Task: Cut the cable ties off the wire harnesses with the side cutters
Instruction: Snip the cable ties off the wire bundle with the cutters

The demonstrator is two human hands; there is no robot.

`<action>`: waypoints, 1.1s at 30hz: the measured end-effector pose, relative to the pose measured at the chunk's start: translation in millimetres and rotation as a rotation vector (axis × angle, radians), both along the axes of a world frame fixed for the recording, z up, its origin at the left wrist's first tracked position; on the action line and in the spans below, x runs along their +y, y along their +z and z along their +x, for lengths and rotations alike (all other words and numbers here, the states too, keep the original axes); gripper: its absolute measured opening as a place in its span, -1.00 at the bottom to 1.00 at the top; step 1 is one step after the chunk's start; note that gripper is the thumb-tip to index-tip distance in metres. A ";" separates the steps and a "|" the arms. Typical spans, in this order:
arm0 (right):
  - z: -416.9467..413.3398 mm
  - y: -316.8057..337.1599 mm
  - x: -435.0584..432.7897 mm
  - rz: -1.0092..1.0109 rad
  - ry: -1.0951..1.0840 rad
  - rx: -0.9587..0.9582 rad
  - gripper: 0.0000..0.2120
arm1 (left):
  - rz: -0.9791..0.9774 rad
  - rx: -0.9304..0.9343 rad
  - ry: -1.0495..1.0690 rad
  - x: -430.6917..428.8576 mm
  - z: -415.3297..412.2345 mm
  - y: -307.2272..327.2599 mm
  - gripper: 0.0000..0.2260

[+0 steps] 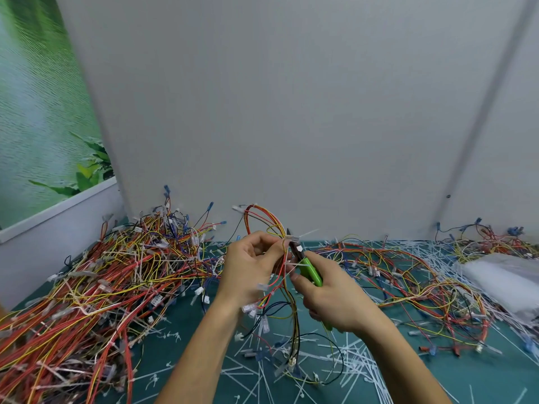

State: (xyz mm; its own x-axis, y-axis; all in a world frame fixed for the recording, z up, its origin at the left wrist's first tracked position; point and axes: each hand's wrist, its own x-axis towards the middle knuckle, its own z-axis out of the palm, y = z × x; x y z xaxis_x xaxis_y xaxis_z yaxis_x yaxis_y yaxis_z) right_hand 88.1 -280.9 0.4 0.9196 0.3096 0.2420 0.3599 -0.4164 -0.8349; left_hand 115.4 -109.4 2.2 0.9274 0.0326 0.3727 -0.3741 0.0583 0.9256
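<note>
nearest: cut-off cable ties (294, 371), white, litter the green cutting mat (189, 330). they lie directly under the work, so probably left where they fall.

mid: left hand (250, 266) has its fingers curled round the wire harness (292, 304), pinching the bundle just below the tie. the harness is held up off the mat, with its connector ends hanging down between the forearms and the red/orange loop standing up above the hands. likely reason: holding it in the air keeps the bundle taut and turns the tie toward the tool, away from the clutter.

right hand (329, 298) is wrapped round the green handles of the side cutters (312, 272), fingers closed on them, tool nose pointing up and left into the bundle. the tips sit at the cable tie (296, 238), whose tail sticks out to the right. can't tell if the blades are already on the strap or how far apart they are, too small and blurred.

judgement: cut is being lined up. the risk is nicking wire insulation, since the tips are right against the wires.

further out: a big heap of harnesses (116, 272) on the left with ties visible in it, probably the to-do stock. a looser spread of harnesses (408, 275) on the right among white tie scrap, probably done. clear plastic bag (507, 281) at far right. grey wall (291, 112) behind, leafy green poster (43, 112) at far left.
</note>
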 end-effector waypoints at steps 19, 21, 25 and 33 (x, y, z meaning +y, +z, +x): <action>-2.8 4.6 0.8 -0.019 0.053 -0.150 -0.89 | -0.025 -0.064 -0.034 5.7 -6.2 8.9 -0.97; -3.1 5.9 -0.3 -0.026 0.054 -0.180 -0.87 | -0.032 -0.074 -0.044 4.9 -8.9 11.1 -0.92; -5.0 6.1 -0.9 -0.026 0.083 -0.141 -0.89 | -0.041 -0.089 -0.083 3.7 -12.6 15.6 -0.92; -7.1 12.1 -5.8 -0.071 0.100 -0.144 -0.92 | -0.047 -0.056 -0.088 6.0 -11.7 14.1 -0.80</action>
State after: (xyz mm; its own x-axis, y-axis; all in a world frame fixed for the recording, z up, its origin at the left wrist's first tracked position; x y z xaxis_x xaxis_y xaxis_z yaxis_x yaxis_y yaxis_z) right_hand 81.1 -286.8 12.5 0.8408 0.4187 0.3430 0.5159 -0.4283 -0.7419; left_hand 103.7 -103.4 16.3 0.9051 -0.0289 0.4243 -0.4169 0.1363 0.8987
